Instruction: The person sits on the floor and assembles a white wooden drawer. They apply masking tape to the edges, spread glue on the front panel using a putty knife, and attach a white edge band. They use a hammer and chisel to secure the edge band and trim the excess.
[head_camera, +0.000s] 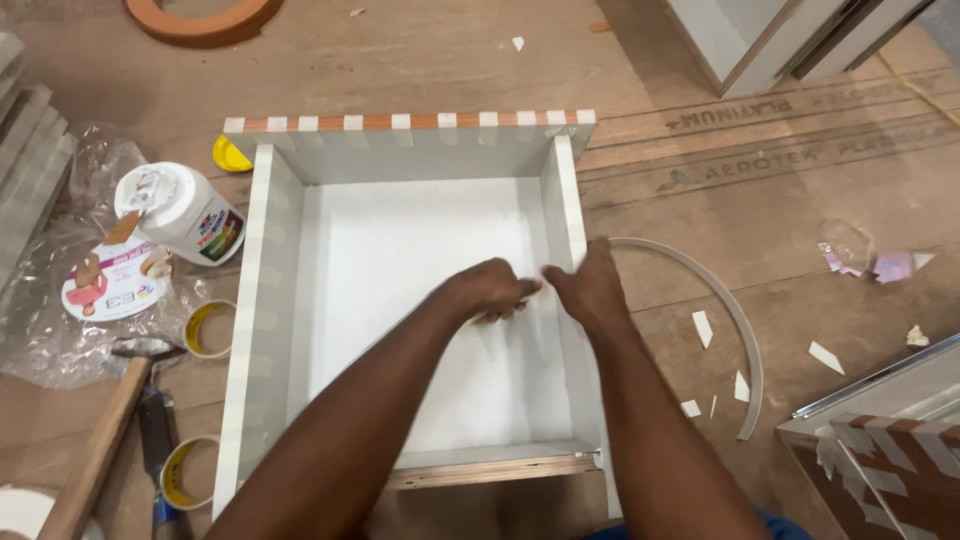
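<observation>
A white open drawer box (275, 250) lies on a plywood surface, its far wall edge showing brown and white stripes of tape. My left hand (490, 290) reaches inside the box near the right wall, fingers closed on a small pale thing that I cannot make out. My right hand (590, 285) rests on the top edge of the right wall, touching the end of a curved white edge-band strip (735, 320) that arcs away to the right.
Left of the box stand a white glue jar (185, 212), a yellow cap (228, 155), two tape rolls (208, 328), a hammer (105, 440) and crumpled plastic wrap (50, 300). White strip offcuts (703, 328) lie at right. A taped panel (890, 450) sits at the lower right.
</observation>
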